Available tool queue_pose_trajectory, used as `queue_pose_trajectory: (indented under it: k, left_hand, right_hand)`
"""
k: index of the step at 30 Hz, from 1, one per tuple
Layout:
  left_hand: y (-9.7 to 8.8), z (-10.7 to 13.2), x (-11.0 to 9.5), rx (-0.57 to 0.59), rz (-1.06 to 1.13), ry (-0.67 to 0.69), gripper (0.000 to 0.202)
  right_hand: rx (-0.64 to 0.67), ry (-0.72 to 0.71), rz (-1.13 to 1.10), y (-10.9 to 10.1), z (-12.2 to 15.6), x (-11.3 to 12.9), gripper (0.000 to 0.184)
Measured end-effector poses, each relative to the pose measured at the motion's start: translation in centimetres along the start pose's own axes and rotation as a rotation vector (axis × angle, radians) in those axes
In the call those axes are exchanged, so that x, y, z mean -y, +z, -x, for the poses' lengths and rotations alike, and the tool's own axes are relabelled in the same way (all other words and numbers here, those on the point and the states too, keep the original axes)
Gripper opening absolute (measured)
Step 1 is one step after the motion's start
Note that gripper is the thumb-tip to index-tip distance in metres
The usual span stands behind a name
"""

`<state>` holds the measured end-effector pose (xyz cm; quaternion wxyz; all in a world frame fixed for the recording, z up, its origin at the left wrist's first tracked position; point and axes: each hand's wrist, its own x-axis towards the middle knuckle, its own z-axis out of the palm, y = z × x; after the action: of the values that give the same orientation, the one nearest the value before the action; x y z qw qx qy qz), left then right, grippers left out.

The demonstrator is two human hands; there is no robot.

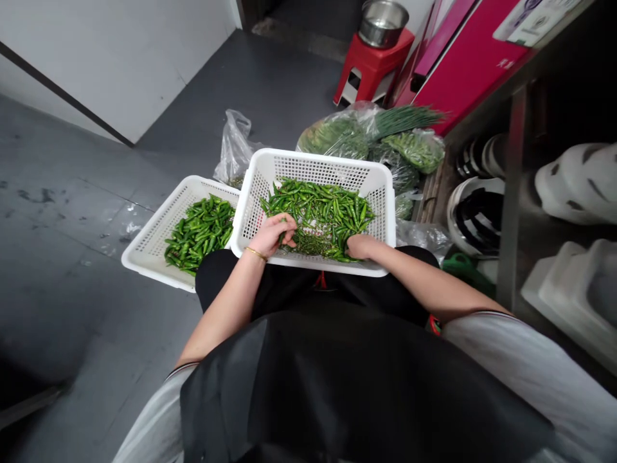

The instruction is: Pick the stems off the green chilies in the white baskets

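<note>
A white plastic basket (385,212) rests on my lap, holding a heap of green chili peppers (322,206) and a patch of plucked stems near its front edge. My left hand (274,234), with a thin gold bracelet on the wrist, reaches in over the front rim, fingers curled on a green chili. My right hand (360,246) lies at the front right of the heap, its fingers closed among the chilies; what it holds is hidden. A second white basket (144,247) on the floor to my left holds more green chilies (200,233).
Clear plastic bags of greens (371,138) lie on the grey floor beyond the baskets. A red stool (371,67) carries a steel pot (383,22). On the right a metal shelf (511,193) holds white helmets and trays. A pink box (463,58) stands behind.
</note>
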<state>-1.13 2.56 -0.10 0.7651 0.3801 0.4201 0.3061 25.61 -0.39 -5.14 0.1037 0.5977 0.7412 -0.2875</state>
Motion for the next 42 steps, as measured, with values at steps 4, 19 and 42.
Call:
queue_pose_trajectory:
  k: [4, 19, 42]
  left_hand:
    - [-0.7, -1.1, 2.0, -0.164, -0.165, -0.180, 0.021]
    - [-0.4, -1.4, 1.1, -0.328, 0.040, -0.150, 0.024]
    - [-2.2, -0.3, 1.4, -0.383, 0.115, -0.130, 0.026]
  right_hand:
    - [0.116, 0.102, -0.371, -0.3, -1.9, 2.2, 0.035]
    - [0.096, 0.014, 0.294, -0.3, -2.1, 3.2, 0.034]
    - [-0.055, -0.086, -0.466, -5.2, -5.0, 0.3, 0.028]
